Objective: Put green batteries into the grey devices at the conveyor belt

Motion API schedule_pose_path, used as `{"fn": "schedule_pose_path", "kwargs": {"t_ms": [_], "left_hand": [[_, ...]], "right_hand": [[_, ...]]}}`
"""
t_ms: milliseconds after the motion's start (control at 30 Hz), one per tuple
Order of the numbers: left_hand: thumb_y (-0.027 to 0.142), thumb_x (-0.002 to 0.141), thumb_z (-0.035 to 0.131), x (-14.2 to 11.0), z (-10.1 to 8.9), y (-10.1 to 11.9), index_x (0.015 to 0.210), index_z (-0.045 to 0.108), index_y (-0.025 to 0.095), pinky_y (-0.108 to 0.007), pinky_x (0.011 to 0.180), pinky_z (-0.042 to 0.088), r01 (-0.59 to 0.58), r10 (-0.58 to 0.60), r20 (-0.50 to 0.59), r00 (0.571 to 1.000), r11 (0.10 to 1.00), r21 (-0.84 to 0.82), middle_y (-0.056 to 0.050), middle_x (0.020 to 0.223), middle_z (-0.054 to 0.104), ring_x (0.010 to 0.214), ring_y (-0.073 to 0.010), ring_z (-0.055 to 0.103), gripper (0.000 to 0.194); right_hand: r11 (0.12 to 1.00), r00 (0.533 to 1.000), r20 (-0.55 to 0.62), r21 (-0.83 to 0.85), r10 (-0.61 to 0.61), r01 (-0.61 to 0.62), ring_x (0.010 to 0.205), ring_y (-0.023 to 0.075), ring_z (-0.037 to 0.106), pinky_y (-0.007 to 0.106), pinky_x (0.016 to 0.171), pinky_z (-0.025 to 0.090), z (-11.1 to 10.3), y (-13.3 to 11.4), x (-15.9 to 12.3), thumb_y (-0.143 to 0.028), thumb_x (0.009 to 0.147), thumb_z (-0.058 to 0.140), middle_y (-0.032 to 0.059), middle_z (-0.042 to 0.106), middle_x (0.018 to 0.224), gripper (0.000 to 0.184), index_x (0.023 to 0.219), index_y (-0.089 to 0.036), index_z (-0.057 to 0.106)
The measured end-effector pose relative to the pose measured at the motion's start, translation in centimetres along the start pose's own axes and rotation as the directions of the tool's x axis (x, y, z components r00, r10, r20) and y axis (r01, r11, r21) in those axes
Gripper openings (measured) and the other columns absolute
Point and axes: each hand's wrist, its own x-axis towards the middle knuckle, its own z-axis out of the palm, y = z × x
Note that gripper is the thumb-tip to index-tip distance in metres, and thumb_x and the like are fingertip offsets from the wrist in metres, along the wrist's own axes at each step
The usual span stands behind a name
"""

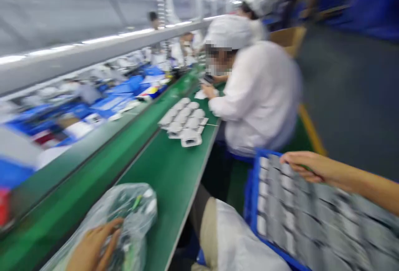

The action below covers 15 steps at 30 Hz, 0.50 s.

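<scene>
Head view, softened by motion blur: the left hand (92, 248) is closed around a clear plastic bag (124, 217), which is held low in the frame above a green conveyor bench (165, 188). Dark and green contents are visible through the film, but they are too blurred to be named.

The right hand (304, 167) is placed at the far rim of a blue crate (254, 192), with the fingers (293, 158) curled inward. Whether the rim is gripped cannot be told. The crate is packed with rows of grey and white items (311, 217), and it is seen to the right of the bench, tilted toward the camera. A white cloth (246, 237) is draped just beside the crate's near side.

Farther along the bench, a cluster of white items (183, 117) is laid on the green surface. Beside that cluster, a co-worker (258, 92) in a white smock and cap is seated, with one hand (207, 91) resting near the bench. A cardboard box (288, 40) is seen beyond the co-worker. Blue bins (115, 104) and other seated workers are lined along the far side of a long grey divider (77, 59).
</scene>
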Motion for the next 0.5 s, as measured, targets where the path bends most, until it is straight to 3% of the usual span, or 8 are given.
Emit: {"fn": "schedule_pose_path", "kwargs": {"t_ms": [33, 67, 133, 233, 300, 367, 400, 500], "left_hand": [[0.035, 0.109, 0.05, -1.8, -1.4, 0.8, 0.117, 0.065, 0.026, -0.024, 0.077, 0.053, -0.013, 0.01, 0.039, 0.999, 0.997, 0.077, 0.005, 0.098, 0.075, 0.082, -0.0112, 0.07, 0.019], [0.025, 0.107, 0.05, -3.1, -2.5, 1.7, 0.112, 0.064, 0.024, -0.027, 0.076, 0.051, -0.003, -0.004, 0.058, 0.998, 0.993, 0.119, 0.003, 0.09, 0.072, 0.079, -0.0134, 0.068, 0.015], [0.012, 0.102, 0.046, -4.7, -4.0, 3.3, 0.102, 0.061, 0.02, -0.031, 0.074, 0.046, 0.021, -0.039, 0.099, 0.994, 0.983, 0.18, 0.001, 0.079, 0.065, 0.073, -0.0168, 0.061, 0.017], [0.007, 0.099, 0.047, -5.6, -5.5, 5.0, 0.098, 0.057, 0.018, -0.036, 0.078, 0.041, 0.057, -0.082, 0.078, 0.994, 0.958, 0.28, 0.0, 0.075, 0.06, 0.074, -0.0205, 0.055, 0.015], [0.006, 0.099, 0.048, -5.9, -6.2, 5.8, 0.103, 0.058, 0.018, -0.038, 0.083, 0.039, 0.133, -0.15, 0.025, 0.988, 0.935, 0.328, -0.001, 0.079, 0.062, 0.081, -0.0223, 0.055, 0.016], [0.002, 0.098, 0.048, -5.7, -6.6, 6.5, 0.107, 0.059, 0.018, -0.037, 0.087, 0.04, 0.205, -0.203, -0.039, 0.978, 0.93, 0.306, -0.002, 0.084, 0.065, 0.089, -0.0224, 0.056, 0.022], [0.0, 0.097, 0.047, -5.3, -6.6, 6.7, 0.107, 0.059, 0.018, -0.035, 0.087, 0.041, 0.213, -0.2, -0.074, 0.977, 0.941, 0.262, -0.003, 0.085, 0.065, 0.09, -0.0215, 0.057, 0.024], [-0.006, 0.09, 0.044, -2.3, -5.4, 6.8, 0.103, 0.056, 0.019, -0.03, 0.077, 0.043, 0.088, -0.079, -0.128, 0.989, 0.994, 0.07, -0.002, 0.08, 0.063, 0.081, -0.0173, 0.056, 0.03]], "right_hand": [[0.989, 0.969, 0.197, -0.001, 0.146, -0.148, 0.044, -0.0046, 0.021, 0.024, 0.058, -0.001, 3.9, -0.5, -0.5, -0.042, 0.067, 0.08, -0.0059, 0.036, 0.061, 0.036, 0.091, -0.016, 0.073], [0.97, 0.909, 0.347, -0.014, 0.232, -0.243, 0.046, -0.0044, 0.023, 0.022, 0.057, 0.001, 7.9, -1.1, -1.2, -0.036, 0.061, 0.08, -0.0052, 0.038, 0.064, 0.037, 0.092, -0.018, 0.073], [0.937, 0.744, 0.584, -0.093, 0.325, -0.337, 0.049, -0.0017, 0.029, 0.02, 0.052, 0.007, 15.9, -2.2, -3.8, -0.03, 0.049, 0.084, -0.0037, 0.043, 0.07, 0.045, 0.091, -0.019, 0.072], [0.963, 0.468, 0.843, -0.203, 0.264, -0.178, 0.053, 0.0012, 0.031, 0.018, 0.047, 0.016, 27.4, -3.3, -9.1, -0.033, 0.056, 0.087, -0.0034, 0.046, 0.074, 0.049, 0.098, -0.017, 0.068], [0.991, 0.337, 0.932, -0.134, 0.134, -0.022, 0.055, 0.0026, 0.035, 0.018, 0.046, 0.02, 34.8, -3.5, -11.3, -0.039, 0.059, 0.088, -0.0035, 0.05, 0.076, 0.054, 0.102, -0.016, 0.065], [0.996, 0.258, 0.966, -0.034, 0.012, 0.08, 0.055, 0.0034, 0.039, 0.019, 0.046, 0.025, 41.6, -3.4, -11.9, -0.047, 0.063, 0.088, 0.0013, 0.062, 0.089, 0.062, 0.108, -0.014, 0.06], [0.996, 0.245, 0.969, 0.022, -0.044, 0.09, 0.052, 0.0027, 0.037, 0.02, 0.045, 0.023, 44.6, -3.3, -11.8, -0.051, 0.065, 0.086, 0.0034, 0.066, 0.093, 0.065, 0.112, -0.014, 0.058], [0.988, 0.274, 0.949, 0.143, -0.153, 0.055, 0.047, 0.0011, 0.029, 0.02, 0.044, 0.018, 50.7, -2.8, -11.1, -0.061, 0.083, 0.071, 0.0028, 0.068, 0.096, 0.064, 0.124, -0.016, 0.05]]}}
